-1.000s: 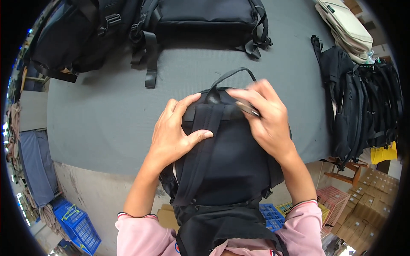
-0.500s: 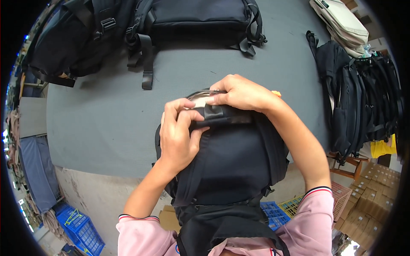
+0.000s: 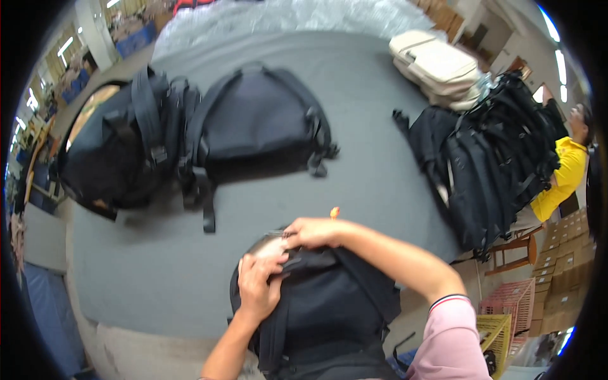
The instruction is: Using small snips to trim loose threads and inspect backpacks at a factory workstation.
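Note:
A black backpack (image 3: 329, 310) leans against the near edge of the grey table, its strap side up. Both my hands are at its top end, where a pale patch (image 3: 274, 247) shows between them. My left hand (image 3: 256, 288) has its fingers bent over the left part of that top edge. My right hand (image 3: 313, 233) pinches the edge just beyond, thumb toward the pale patch. Exactly what fold or strip lies under the fingertips is blurred. Past my right wrist, a small orange thing (image 3: 335, 213) stands out against the table.
Two more black backpacks, one upright (image 3: 114, 152) and one lying (image 3: 259, 120), occupy the table's (image 3: 367, 190) far left. Several black bags (image 3: 481, 171) are stacked at right beside beige bags (image 3: 437, 66). Clear plastic wrap (image 3: 291, 22) covers the far end. A person in yellow (image 3: 563, 177) is beyond the stack.
The view has tilted up, bringing the table's far end and a person in yellow into sight. Both hands stay on the backpack's top edge, now lower in the picture.

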`<act>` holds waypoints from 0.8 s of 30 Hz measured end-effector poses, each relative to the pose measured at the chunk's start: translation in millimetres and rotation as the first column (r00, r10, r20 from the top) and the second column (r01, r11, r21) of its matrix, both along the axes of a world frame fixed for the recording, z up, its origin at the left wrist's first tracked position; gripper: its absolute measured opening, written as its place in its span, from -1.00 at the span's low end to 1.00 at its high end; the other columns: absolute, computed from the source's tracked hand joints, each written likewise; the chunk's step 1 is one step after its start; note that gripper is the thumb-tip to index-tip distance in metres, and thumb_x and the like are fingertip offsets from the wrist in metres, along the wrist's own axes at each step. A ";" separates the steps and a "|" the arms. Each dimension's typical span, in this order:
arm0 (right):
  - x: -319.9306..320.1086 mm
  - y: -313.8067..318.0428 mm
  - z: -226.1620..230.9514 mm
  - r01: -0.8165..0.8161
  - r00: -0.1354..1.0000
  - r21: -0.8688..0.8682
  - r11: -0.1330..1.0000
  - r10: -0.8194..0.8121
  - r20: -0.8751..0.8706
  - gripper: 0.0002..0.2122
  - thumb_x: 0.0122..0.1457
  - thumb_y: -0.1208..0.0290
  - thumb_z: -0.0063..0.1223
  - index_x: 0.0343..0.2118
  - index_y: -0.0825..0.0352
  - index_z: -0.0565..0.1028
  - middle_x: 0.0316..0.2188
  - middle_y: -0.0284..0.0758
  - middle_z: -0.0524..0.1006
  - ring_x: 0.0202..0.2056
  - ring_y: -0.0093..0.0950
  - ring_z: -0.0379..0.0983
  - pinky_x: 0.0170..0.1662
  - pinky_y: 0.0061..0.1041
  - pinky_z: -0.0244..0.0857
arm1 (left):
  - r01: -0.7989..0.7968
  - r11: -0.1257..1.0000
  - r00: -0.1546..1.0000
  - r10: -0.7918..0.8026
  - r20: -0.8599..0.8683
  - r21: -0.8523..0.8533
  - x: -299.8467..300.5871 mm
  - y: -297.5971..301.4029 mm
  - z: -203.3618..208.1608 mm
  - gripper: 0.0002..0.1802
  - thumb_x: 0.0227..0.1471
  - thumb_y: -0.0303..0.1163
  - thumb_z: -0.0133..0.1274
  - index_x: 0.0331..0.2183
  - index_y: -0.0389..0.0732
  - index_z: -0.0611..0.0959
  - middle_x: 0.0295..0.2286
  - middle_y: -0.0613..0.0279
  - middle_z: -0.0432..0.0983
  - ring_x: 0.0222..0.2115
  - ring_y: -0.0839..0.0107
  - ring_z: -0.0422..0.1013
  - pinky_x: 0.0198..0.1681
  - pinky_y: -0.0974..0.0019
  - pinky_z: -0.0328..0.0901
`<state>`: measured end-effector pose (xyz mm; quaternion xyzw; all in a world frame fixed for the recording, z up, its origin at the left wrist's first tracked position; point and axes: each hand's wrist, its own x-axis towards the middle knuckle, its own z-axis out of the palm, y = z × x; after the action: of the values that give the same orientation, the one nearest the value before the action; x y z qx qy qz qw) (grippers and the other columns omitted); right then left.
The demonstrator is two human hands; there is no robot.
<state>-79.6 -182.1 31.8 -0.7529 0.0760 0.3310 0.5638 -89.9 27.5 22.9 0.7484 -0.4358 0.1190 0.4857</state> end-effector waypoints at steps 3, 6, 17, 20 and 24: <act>-17.7 14.6 10.2 0.264 0.771 -0.273 0.925 -0.032 0.637 -0.75 0.14 0.25 0.01 -0.33 0.37 0.54 -0.43 -0.22 0.53 -0.41 -0.21 0.46 -0.33 -0.32 0.30 | -0.024 1.000 0.999 0.024 -0.034 -0.016 -2.4 4.5 0.4 -0.59 -0.41 -0.68 0.22 -0.44 -0.16 0.41 -0.35 0.32 0.58 -0.42 0.27 0.35 -0.33 0.25 0.17; -46.5 29.0 35.8 0.342 0.552 -0.122 0.932 -0.094 0.828 -0.88 0.08 0.42 0.09 -0.33 0.32 0.56 -0.41 -0.30 0.52 -0.42 -0.35 0.49 -0.33 -0.45 0.35 | -0.055 0.998 0.996 0.053 -0.072 -0.015 -2.0 3.5 1.6 -0.58 -0.41 -0.68 0.23 -0.46 -0.17 0.39 -0.37 0.29 0.57 -0.41 0.26 0.33 -0.32 0.24 0.18; -70.7 52.9 29.6 0.338 0.487 -0.317 0.886 0.123 0.865 -0.79 -0.13 0.58 0.10 -0.35 0.33 0.46 -0.37 -0.32 0.40 -0.46 -0.26 0.46 -0.47 -0.30 0.34 | -0.095 0.995 0.993 0.093 -0.077 -0.027 -3.0 2.0 -4.9 -0.59 -0.37 -0.64 0.25 -0.39 -0.19 0.43 -0.35 0.31 0.56 -0.41 0.24 0.35 -0.28 0.24 0.21; -70.3 54.2 30.7 0.335 0.484 -0.358 0.871 0.167 0.859 -0.81 -0.10 0.58 0.08 -0.35 0.36 0.41 -0.38 -0.28 0.38 -0.47 -0.22 0.46 -0.48 -0.27 0.34 | -0.108 0.994 0.994 0.108 0.001 -0.008 -4.3 2.2 5.4 -0.56 -0.38 -0.64 0.29 -0.35 -0.21 0.50 -0.40 0.20 0.51 -0.40 0.19 0.37 -0.31 0.23 0.28; -68.4 58.1 35.0 0.357 0.494 -0.419 0.835 0.212 0.843 -0.87 -0.04 0.57 0.01 -0.39 0.38 0.36 -0.38 -0.22 0.37 -0.53 -0.19 0.44 -0.54 -0.25 0.32 | -0.116 0.993 0.993 0.116 -0.020 -0.014 -5.7 2.3 6.3 -0.58 -0.40 -0.63 0.30 -0.37 -0.20 0.53 -0.41 0.22 0.51 -0.40 0.19 0.36 -0.31 0.23 0.27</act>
<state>-148.0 -123.9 66.8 -0.9371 -0.0932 -0.1538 0.2991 -95.6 29.8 29.2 0.7700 -0.3858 0.1430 0.4876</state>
